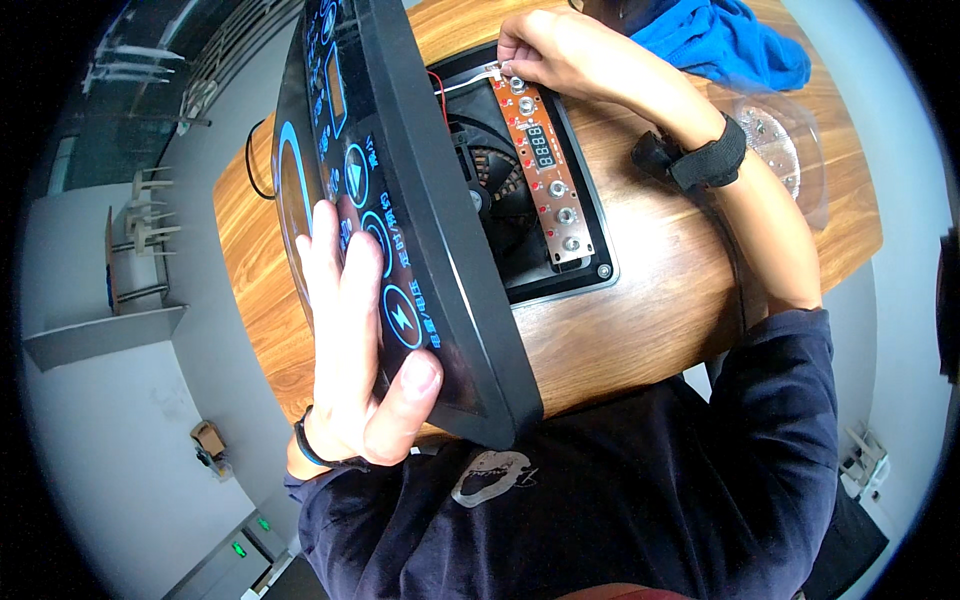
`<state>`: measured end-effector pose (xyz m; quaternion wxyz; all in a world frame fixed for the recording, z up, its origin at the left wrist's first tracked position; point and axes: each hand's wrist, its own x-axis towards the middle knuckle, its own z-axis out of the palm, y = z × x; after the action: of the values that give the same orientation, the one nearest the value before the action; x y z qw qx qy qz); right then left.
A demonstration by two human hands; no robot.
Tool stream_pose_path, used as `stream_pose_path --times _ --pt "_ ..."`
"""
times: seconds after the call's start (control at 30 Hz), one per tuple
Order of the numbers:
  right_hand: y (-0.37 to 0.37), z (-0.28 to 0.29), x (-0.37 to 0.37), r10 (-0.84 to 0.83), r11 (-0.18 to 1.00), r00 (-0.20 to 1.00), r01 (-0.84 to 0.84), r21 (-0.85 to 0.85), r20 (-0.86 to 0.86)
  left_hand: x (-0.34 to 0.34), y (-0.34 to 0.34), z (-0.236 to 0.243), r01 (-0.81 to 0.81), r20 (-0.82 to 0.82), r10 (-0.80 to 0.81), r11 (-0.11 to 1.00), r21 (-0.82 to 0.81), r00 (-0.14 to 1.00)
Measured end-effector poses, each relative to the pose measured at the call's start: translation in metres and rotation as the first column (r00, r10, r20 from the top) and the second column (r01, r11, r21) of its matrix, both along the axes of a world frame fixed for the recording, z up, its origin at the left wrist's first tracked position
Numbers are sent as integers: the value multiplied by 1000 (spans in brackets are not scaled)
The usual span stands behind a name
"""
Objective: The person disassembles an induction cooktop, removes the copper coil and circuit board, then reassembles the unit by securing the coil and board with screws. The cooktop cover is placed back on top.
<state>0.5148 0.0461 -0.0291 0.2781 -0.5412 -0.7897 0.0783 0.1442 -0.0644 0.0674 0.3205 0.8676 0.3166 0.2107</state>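
Note:
The black glass top panel point(385, 200) of an induction cooker is tipped up on its side, blue symbols on its face. My left hand point(350, 330) lies flat against that face, fingers stretched out and thumb apart. Right of the panel is the open black base point(600, 285), with a fan point(490, 170) inside. A narrow brown circuit board point(545, 180) with a digit display, round buttons and small red parts lies along its right side. At the board's far end my right hand point(540, 50) is closed in a pinch on a white cable plug point(490, 74).
A wooden table point(640, 340) carries everything. A blue cloth point(730, 45) lies at the far right. Nearer stands a clear plastic container point(775, 150) with small metal bits. A thin red wire point(440, 90) runs between panel and base. A black cable point(252, 165) loops at the table's left edge.

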Motion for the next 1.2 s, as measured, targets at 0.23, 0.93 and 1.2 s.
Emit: stream_pose_path --times 0.23,0.93,1.2 --pt "0 -1 -1 22 1000 999 -22 18 29 3 0 2 3 20 -3 1000 -4 1000" --pt "-3 86 -50 116 886 991 -73 458 -66 -20 13 -13 54 -108 -15 931 360 994" --pt "12 96 -71 86 846 992 -25 532 -89 -28 19 -12 6 -119 86 784 621 989"
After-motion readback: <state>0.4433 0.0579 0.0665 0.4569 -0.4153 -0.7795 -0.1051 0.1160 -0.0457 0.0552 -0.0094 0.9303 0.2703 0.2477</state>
